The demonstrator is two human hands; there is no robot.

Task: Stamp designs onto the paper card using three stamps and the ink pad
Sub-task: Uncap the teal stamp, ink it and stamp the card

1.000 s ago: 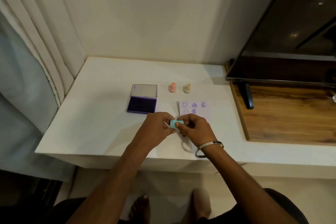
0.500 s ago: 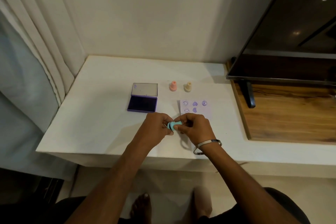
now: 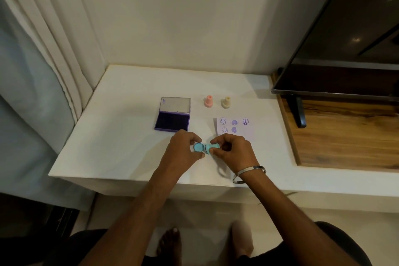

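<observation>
- The teal stamp (image 3: 210,148) is held above the near part of the bench (image 3: 121,131), lying sideways, in the right hand (image 3: 232,151), whose fingers (image 3: 218,139) pinch its body.
- The left hand (image 3: 183,150) pinches a round teal cap (image 3: 198,147) just beside the stamp's end; the cap looks pulled off, probably to bare the stamp face for inking.
- Just beyond the right fingers lies the paper card (image 3: 235,127), bearing five purple prints, with room left in its second row.
- Beyond the left fingers sits the ink pad (image 3: 172,122), lid up, within easy reach.
- Further back stand the pink stamp (image 3: 208,101) and the cream stamp (image 3: 226,102), upright and apart, seemingly parked out of the way.
</observation>
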